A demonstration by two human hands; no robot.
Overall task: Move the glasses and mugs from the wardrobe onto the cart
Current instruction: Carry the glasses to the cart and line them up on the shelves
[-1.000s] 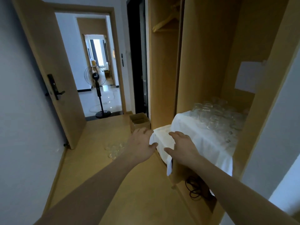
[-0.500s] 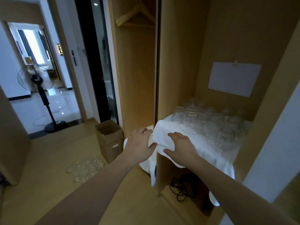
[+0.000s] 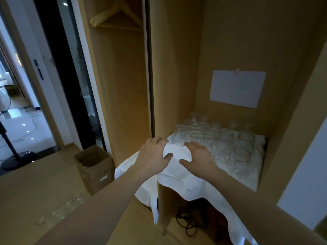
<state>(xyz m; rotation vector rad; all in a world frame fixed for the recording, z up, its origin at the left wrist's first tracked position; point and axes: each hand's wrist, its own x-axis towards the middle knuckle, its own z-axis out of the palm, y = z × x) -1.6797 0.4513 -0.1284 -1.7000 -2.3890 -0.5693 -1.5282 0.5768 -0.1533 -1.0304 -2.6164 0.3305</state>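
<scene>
Wooden wardrobe fills the frame; on its shelf, right of centre, the glasses crowd a white cloth. Both hands hover at the cloth's front edge — left hand and right hand, each grip spread, fingers loose, holding nothing. Lower left of the frame — a cardboard box on the floor.

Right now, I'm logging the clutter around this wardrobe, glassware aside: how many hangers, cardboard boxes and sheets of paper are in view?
Wooden hanger: 1
Cardboard box: 1
Sheet of paper: 1
Total: 3
The glasses on the shelf are too blurred and overlapped to count.
</scene>
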